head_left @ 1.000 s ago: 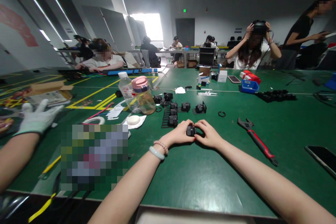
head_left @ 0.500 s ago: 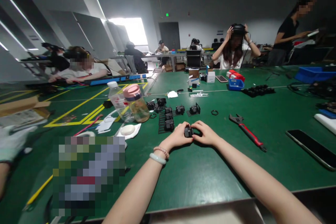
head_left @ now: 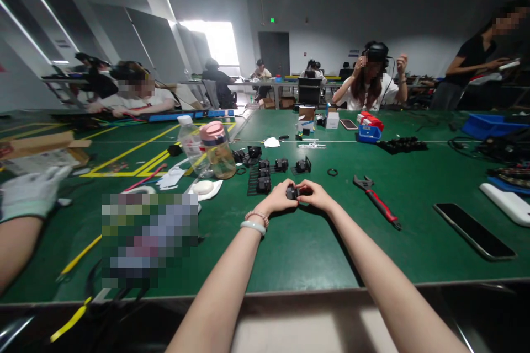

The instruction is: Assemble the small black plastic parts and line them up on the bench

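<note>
Between my two hands, just above the green table (head_left: pixel 290 248), is a small black part (head_left: pixel 292 193). My left hand (head_left: pixel 281 197) has its fingers wrapped round the part's left side. From the right, my right hand (head_left: pixel 313 195) pinches at the same part with thumb and forefinger. Fine detail of the part is too small to tell. Beyond my left hand stand several black parts with comb-like bases (head_left: pixel 264 182). Another such black part (head_left: pixel 303 165) sits behind my hands, and a black ring (head_left: pixel 332 172) lies to its right.
An adjustable wrench (head_left: pixel 379 203) and a phone (head_left: pixel 474 230) lie on the right. To the left are a pink-lidded bottle (head_left: pixel 219 157), a clear bottle (head_left: pixel 192 146) and a white disc (head_left: pixel 203 187). A person's gloved hand (head_left: pixel 31 193) is at the far left. A blue bin (head_left: pixel 369 133) stands farther back.
The camera view has shifted, showing more of the table's front edge. Both my hands still hold the black part. Across the table, a person's hand has moved away from the headset.
</note>
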Action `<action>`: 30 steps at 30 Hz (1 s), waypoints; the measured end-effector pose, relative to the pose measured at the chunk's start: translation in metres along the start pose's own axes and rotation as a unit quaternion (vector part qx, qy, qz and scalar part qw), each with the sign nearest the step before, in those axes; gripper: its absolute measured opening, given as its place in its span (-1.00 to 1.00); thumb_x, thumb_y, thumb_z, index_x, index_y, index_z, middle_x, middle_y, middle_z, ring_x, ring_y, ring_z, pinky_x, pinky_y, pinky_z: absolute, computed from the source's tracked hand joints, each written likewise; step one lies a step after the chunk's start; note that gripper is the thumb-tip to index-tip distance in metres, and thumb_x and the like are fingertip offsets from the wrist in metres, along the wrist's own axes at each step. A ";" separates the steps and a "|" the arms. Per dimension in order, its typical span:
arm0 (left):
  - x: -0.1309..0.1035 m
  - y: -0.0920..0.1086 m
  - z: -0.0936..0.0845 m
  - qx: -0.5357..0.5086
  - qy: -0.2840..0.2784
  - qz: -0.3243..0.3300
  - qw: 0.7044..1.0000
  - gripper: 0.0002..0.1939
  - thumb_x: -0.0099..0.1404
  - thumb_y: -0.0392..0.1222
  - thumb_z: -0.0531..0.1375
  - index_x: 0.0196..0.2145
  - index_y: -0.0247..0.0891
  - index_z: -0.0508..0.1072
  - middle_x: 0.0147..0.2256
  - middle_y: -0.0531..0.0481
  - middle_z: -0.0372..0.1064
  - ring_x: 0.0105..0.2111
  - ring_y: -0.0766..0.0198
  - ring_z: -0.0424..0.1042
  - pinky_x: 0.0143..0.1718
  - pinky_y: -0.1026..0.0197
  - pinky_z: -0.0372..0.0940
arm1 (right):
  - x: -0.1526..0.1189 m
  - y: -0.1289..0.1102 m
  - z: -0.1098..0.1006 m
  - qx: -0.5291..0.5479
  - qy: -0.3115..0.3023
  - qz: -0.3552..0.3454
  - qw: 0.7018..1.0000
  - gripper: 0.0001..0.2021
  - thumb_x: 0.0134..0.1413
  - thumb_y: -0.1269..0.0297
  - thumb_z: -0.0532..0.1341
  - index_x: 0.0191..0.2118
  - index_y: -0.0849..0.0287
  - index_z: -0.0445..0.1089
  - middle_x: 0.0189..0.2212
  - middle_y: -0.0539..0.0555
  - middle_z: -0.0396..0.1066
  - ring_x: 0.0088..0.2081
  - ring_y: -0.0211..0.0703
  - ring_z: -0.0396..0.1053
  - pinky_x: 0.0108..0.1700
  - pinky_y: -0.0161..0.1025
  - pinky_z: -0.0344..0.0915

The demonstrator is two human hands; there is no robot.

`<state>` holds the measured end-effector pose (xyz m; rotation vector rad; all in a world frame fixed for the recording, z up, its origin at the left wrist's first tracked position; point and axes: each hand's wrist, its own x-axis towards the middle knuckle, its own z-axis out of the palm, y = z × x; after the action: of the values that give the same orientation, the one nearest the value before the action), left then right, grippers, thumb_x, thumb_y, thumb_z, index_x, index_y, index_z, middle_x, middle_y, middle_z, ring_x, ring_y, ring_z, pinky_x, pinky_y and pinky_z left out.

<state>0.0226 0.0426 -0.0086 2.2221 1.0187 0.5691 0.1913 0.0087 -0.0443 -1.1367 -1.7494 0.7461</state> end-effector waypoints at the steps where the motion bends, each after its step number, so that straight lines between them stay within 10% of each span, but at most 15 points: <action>1: 0.000 0.001 0.000 -0.006 0.000 -0.005 1.000 -0.54 -0.21 -0.25 0.22 -0.26 -0.24 0.27 -0.37 0.05 0.27 -0.36 0.26 0.28 -0.34 0.23 0.20 | 0.001 0.002 0.000 0.018 -0.004 0.007 1.000 -0.66 -0.25 0.32 0.24 -0.22 0.20 0.29 -0.38 0.00 0.37 -0.34 -0.23 0.32 -0.25 -0.25 0.23; 30: -0.002 -0.001 -0.001 0.017 0.005 0.005 1.000 -0.54 -0.21 -0.24 0.22 -0.26 -0.22 0.27 -0.34 0.04 0.25 -0.33 0.24 0.26 -0.30 0.22 0.18 | -0.003 0.005 0.000 -0.013 -0.008 -0.035 0.999 -0.62 -0.21 0.29 0.24 -0.15 0.15 0.29 -0.27 0.04 0.38 -0.24 -0.18 0.34 -0.15 -0.19 0.23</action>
<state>0.0201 0.0422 -0.0089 2.2571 1.0314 0.5717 0.1937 0.0082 -0.0492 -1.0847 -1.8068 0.6929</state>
